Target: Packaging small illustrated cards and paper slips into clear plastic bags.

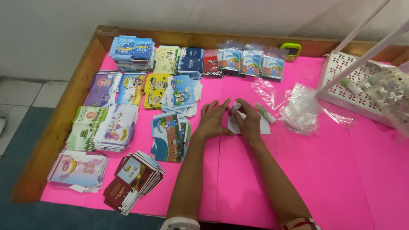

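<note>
My left hand (pixel 213 119) and my right hand (pixel 247 120) meet in the middle of the pink table (pixel 332 170). Together their fingertips pinch a small white object (pixel 235 106), whose kind is too small to tell. Under my right hand lies a flat white card (pixel 265 127). A small white tube (pixel 265 113) rests on the table just right of my right hand.
Stacks of colourful printed flat cartons (pixel 128 123) cover the table's left half. Bagged packs (pixel 249 63) line the far edge beside a green-framed gadget (pixel 291 50). Clear plastic bags (pixel 300 111) lie right of my hands. A white perforated basket (pixel 341 91) holds more items at the right.
</note>
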